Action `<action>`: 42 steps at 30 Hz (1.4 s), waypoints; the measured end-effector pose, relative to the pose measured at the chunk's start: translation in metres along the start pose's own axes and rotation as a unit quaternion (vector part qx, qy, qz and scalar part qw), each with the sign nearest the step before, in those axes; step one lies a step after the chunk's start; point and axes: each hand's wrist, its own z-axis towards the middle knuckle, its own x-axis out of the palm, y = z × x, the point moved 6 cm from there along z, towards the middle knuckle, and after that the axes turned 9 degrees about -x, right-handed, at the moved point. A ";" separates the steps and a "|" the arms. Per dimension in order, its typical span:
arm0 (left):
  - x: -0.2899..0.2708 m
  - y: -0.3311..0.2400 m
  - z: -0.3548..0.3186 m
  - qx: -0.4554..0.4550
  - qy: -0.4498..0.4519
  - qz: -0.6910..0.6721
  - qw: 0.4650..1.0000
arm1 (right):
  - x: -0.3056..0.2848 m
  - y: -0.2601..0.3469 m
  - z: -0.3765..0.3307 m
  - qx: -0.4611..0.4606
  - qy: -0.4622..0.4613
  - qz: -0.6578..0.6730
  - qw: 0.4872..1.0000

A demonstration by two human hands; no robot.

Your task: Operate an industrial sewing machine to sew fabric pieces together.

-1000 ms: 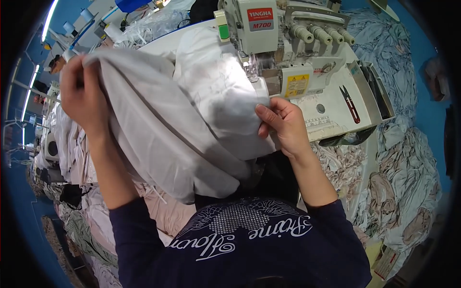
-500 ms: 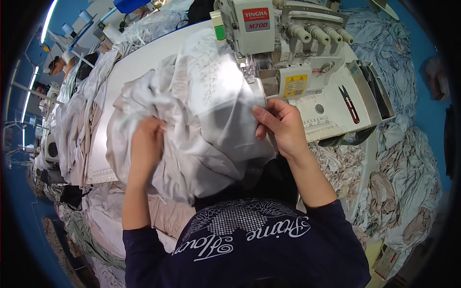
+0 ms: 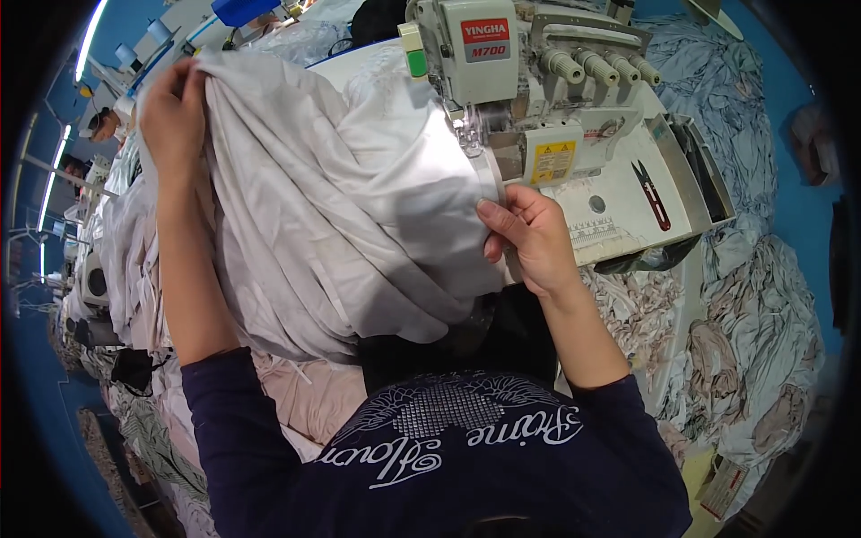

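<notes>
A large pale grey cloth [image 3: 314, 206] spreads in loose folds over the sewing table, its right edge reaching under the needle area of a white overlock sewing machine [image 3: 538, 108]. At the far left my left hand [image 3: 175, 112] grips the cloth's upper corner and holds it raised. My right hand [image 3: 535, 238] pinches the cloth's right edge between thumb and fingers, just in front of the presser foot [image 3: 471, 134]. The lamp of the machine lights the cloth brightly there. Part of the left fingers is hidden behind the fold.
Red-handled thread snips [image 3: 652, 195] lie on the machine's right bed, beside an open side tray [image 3: 692, 166]. Heaped fabric [image 3: 753, 341] stands at the right, with fabric scraps [image 3: 632, 314] below the machine. More garments [image 3: 121, 260] hang at the left; a co-worker [image 3: 109, 124] is farther back.
My left hand has swung up and outward to the far left, pulling the bunched cloth out into long folds. My right hand stays almost in place at the edge.
</notes>
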 end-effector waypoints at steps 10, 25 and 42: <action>0.023 0.003 -0.197 -0.004 0.405 0.014 0.914 | -0.003 0.001 0.000 0.002 0.000 -0.016 1.000; 0.001 -0.030 -0.060 0.120 -0.067 -0.049 0.989 | -0.003 -0.001 0.000 0.004 0.002 -0.013 1.000; 0.036 -0.023 0.032 0.164 -0.049 0.004 0.985 | -0.002 0.003 0.002 0.011 -0.008 -0.011 1.000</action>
